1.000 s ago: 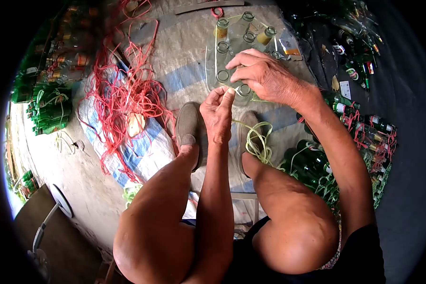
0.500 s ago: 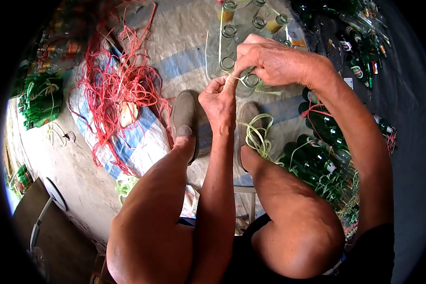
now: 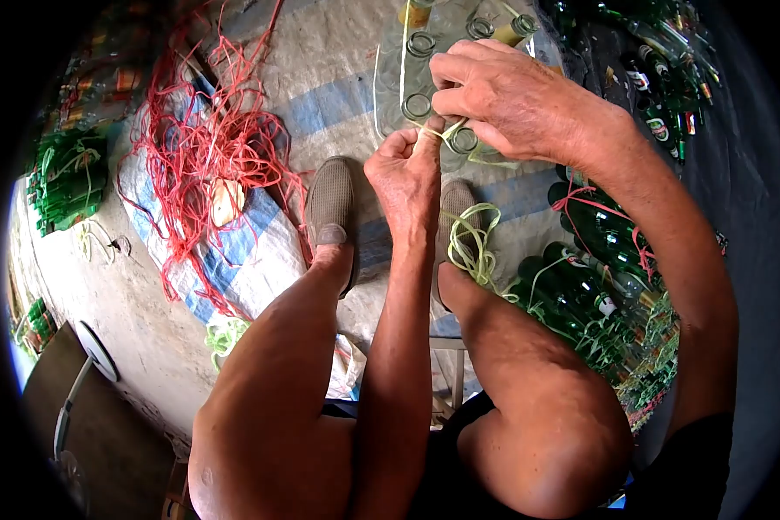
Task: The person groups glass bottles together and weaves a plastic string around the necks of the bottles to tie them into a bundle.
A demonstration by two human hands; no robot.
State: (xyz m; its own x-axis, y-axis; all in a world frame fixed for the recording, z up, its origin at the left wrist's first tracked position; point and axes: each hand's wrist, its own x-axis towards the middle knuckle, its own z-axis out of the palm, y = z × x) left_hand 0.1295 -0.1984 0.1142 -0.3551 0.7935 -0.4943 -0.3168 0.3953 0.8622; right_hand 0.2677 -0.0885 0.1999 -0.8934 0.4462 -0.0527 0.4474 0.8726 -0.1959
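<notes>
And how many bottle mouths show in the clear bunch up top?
5: two mouths near the left hand, one beyond them, two more upper right. The right hand and picture edge may hide others.

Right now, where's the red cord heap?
In the head view, the red cord heap lies upper left, over striped sheeting, left of the left shoe.

Striped sheet (image 3: 321,108) spread over floor (image 3: 143,325). My shoes (image 3: 330,204) rest on it, clear bottles (image 3: 393,76) stand ahead of me, red string (image 3: 221,152) lies heaped to my left. Dark sheet (image 3: 758,225) at right holds green bottles (image 3: 660,130).
</notes>
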